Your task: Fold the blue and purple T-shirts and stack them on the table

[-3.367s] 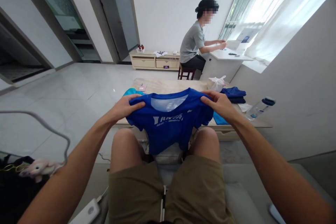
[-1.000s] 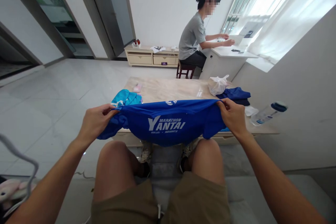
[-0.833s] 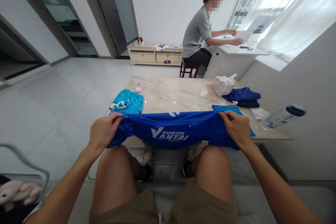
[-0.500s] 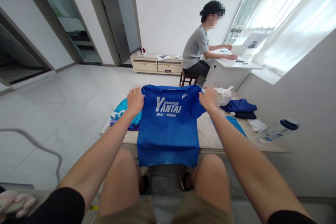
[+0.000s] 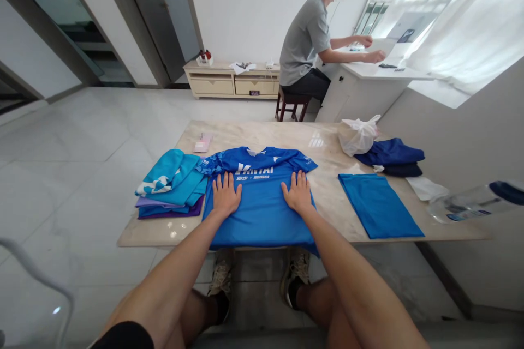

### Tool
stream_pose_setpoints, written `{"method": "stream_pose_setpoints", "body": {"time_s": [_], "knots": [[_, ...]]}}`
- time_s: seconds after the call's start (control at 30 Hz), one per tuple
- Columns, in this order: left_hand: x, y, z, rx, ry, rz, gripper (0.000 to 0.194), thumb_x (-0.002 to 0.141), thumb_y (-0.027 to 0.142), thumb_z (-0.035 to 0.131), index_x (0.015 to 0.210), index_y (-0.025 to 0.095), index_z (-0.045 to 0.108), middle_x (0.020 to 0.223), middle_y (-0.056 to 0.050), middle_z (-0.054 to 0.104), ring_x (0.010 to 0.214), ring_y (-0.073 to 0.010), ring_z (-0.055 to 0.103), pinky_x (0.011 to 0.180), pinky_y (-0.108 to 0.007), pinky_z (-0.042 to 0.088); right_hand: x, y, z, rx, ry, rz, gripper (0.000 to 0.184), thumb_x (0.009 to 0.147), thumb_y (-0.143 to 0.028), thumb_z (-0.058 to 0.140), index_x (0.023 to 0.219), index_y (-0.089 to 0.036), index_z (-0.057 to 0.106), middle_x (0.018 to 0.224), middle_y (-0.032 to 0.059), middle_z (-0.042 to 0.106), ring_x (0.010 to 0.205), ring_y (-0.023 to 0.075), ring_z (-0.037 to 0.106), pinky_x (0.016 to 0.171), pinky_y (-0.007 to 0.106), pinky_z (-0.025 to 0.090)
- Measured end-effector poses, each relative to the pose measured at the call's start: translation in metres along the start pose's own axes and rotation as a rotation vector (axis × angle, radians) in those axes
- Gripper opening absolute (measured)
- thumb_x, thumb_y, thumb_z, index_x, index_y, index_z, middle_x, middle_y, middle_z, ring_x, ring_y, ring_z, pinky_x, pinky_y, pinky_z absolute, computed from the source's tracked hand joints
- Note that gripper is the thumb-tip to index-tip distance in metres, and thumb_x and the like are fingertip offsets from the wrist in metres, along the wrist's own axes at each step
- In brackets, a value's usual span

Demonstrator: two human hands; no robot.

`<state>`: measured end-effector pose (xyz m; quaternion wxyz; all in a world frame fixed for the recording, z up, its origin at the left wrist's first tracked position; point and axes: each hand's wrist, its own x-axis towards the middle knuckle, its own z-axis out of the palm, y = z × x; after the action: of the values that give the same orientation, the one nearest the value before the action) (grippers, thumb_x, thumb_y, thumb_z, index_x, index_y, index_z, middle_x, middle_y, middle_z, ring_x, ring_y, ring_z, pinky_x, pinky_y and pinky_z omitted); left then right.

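Blue T-shirt [image 5: 260, 218] lies flat and front up on a marble-topped table [image 5: 262, 133], directly beneath both hands, with its collar [image 5: 256, 151] pointing away from them and its hem along the table's near edge, dipping just past it below the right hand. Far beyond the hands, a person in a grey T-shirt [image 5: 305, 38] sits at a white desk [image 5: 341, 92], apart from this table. On the table, to the left of the left hand, sits a folded stack of turquoise and purple clothes [image 5: 170, 188], just beside the shirt. To the right of the right hand lies a flat, folded blue garment [image 5: 376, 204], and beyond it a folded navy pile [image 5: 388, 155] and a white plastic bag [image 5: 357, 135]. The shirt itself is smoothed out but not folded: its short sleeves [image 5: 305, 161] spread sideways, and its printed lettering shows near the collar. The left hand [image 5: 226, 196] and right hand [image 5: 297, 193] are both open, palms down and fingers [image 5: 292, 180] spread, pressing on the shirt's front without gripping it. A small pink packet [image 5: 203, 143] lies beyond the left hand.
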<state>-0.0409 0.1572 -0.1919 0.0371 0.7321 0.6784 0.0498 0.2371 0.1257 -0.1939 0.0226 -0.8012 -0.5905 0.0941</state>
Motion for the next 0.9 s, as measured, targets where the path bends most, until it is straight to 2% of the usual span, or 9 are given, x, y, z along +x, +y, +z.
{"method": "stream_pose_setpoints", "body": {"time_s": [0.13, 0.3, 0.4, 0.47, 0.53, 0.6, 0.67, 0.73, 0.9], "knots": [[0.077, 0.005, 0.013, -0.025, 0.043, 0.060, 0.078, 0.111, 0.053, 0.028, 0.175, 0.008, 0.036, 0.182, -0.016, 0.032, 0.170, -0.0395, 0.024, 0.139, -0.058, 0.016, 0.076, 0.007, 0.006, 0.024, 0.126, -0.058, 0.087, 0.112, -0.061, 0.026, 0.177, -0.004, 0.025, 0.185, 0.0235, 0.013, 0.172, 0.0357, 0.012, 0.138, 0.053, 0.013], [0.175, 0.015, 0.024, -0.066, 0.041, 0.068, 0.080, 0.110, 0.057, 0.026, 0.176, 0.011, 0.033, 0.184, -0.013, 0.027, 0.171, -0.0386, 0.019, 0.139, -0.060, 0.013, 0.178, 0.013, 0.009, 0.051, 0.144, -0.076, 0.091, 0.111, -0.066, 0.024, 0.177, -0.003, 0.023, 0.185, 0.0254, 0.012, 0.172, 0.0386, 0.011, 0.137, 0.058, 0.013], [0.215, 0.021, 0.020, -0.073, 0.036, 0.082, 0.081, 0.111, 0.057, 0.026, 0.177, 0.011, 0.030, 0.186, -0.014, 0.022, 0.172, -0.0384, 0.016, 0.139, -0.060, 0.010, 0.221, 0.015, 0.003, 0.065, 0.177, -0.100, 0.092, 0.111, -0.068, 0.024, 0.177, -0.004, 0.022, 0.185, 0.0255, 0.012, 0.171, 0.0405, 0.010, 0.136, 0.063, 0.012], [0.225, 0.023, 0.016, -0.080, 0.021, 0.091, 0.080, 0.111, 0.055, 0.026, 0.177, 0.010, 0.027, 0.186, -0.015, 0.020, 0.172, -0.0381, 0.014, 0.139, -0.061, 0.009, 0.230, 0.012, 0.000, 0.073, 0.186, -0.102, 0.091, 0.111, -0.067, 0.024, 0.177, -0.004, 0.023, 0.184, 0.0257, 0.013, 0.171, 0.0411, 0.009, 0.135, 0.066, 0.011], [0.217, 0.025, 0.014, -0.096, 0.010, 0.099, 0.078, 0.112, 0.051, 0.027, 0.177, 0.009, 0.025, 0.186, -0.017, 0.020, 0.173, -0.0374, 0.013, 0.139, -0.062, 0.007, 0.217, 0.007, -0.004, 0.054, 0.198, -0.095, 0.086, 0.113, -0.061, 0.024, 0.176, -0.003, 0.023, 0.184, 0.0255, 0.015, 0.171, 0.0406, 0.009, 0.135, 0.067, 0.009], [0.190, 0.024, 0.010, -0.103, 0.026, 0.148, 0.076, 0.112, 0.046, 0.029, 0.177, 0.007, 0.024, 0.185, -0.019, 0.021, 0.173, -0.0360, 0.014, 0.139, -0.061, 0.006, 0.185, 0.001, -0.010, -0.005, 0.210, -0.147, 0.079, 0.114, -0.051, 0.026, 0.176, -0.002, 0.022, 0.184, 0.0242, 0.015, 0.172, 0.0383, 0.009, 0.136, 0.065, 0.009], [0.147, 0.018, 0.005, -0.080, 0.060, 0.253, 0.075, 0.112, 0.044, 0.032, 0.176, 0.006, 0.026, 0.184, -0.020, 0.023, 0.173, -0.0340, 0.016, 0.140, -0.057, 0.008, 0.139, -0.001, -0.017, -0.066, 0.185, -0.244, 0.075, 0.115, -0.045, 0.028, 0.176, -0.001, 0.024, 0.185, 0.0231, 0.016, 0.172, 0.0359, 0.012, 0.138, 0.058, 0.013], [0.098, 0.007, -0.001, -0.037, 0.059, 0.340, 0.074, 0.112, 0.044, 0.034, 0.174, 0.003, 0.028, 0.184, -0.021, 0.025, 0.172, -0.0329, 0.019, 0.141, -0.050, 0.013, 0.087, 0.004, -0.025, -0.091, 0.084, -0.298, 0.073, 0.115, -0.044, 0.030, 0.173, 0.000, 0.031, 0.183, 0.0249, 0.022, 0.171, 0.0355, 0.020, 0.137, 0.053, 0.020], [-0.016, -0.021, -0.030, 0.094, -0.197, 0.356, 0.068, 0.110, 0.039, 0.044, 0.166, -0.001, 0.044, 0.176, -0.028, 0.038, 0.169, -0.0371, 0.030, 0.137, -0.046, 0.026, -0.032, 0.033, -0.047, -0.147, -0.235, -0.321, 0.069, 0.115, -0.039, 0.038, 0.168, 0.005, 0.040, 0.178, 0.0287, 0.032, 0.170, 0.0337, 0.028, 0.137, 0.044, 0.025]]}}
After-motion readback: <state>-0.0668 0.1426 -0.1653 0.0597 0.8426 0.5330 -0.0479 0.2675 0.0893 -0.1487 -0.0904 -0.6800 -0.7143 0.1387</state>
